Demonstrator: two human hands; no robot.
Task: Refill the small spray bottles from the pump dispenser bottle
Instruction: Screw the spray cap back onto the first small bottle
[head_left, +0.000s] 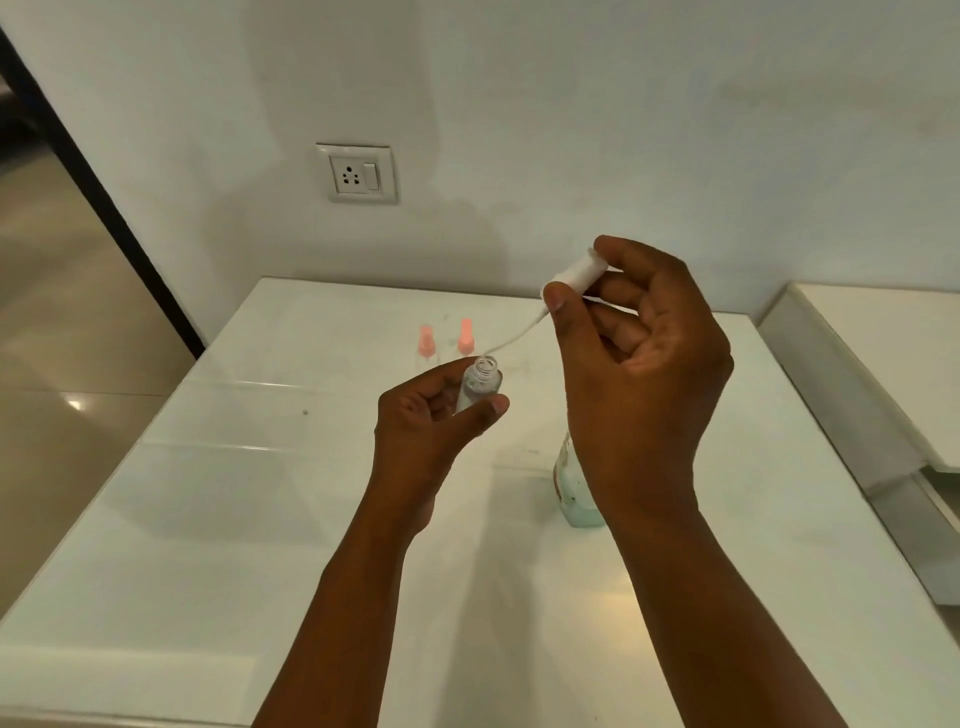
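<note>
My left hand (426, 415) grips a small clear spray bottle (479, 387) with its neck uncapped, tilted above the white table (260, 493). My right hand (639, 364) pinches a white spray cap (574, 278) between thumb and fingers, higher and to the right. The cap's thin dip tube (511, 340) slants down, and its tip sits at the bottle's mouth. Two more small bottles with pink caps (426, 343) (466, 338) stand at the back of the table. A larger bottle with pale green liquid (574, 488) stands behind my right wrist, its top hidden.
A wall socket with a switch (357, 174) is on the white wall behind the table. A second white surface (883, 364) lies to the right, with a gap between. A dark door frame (104, 208) and tiled floor are on the left.
</note>
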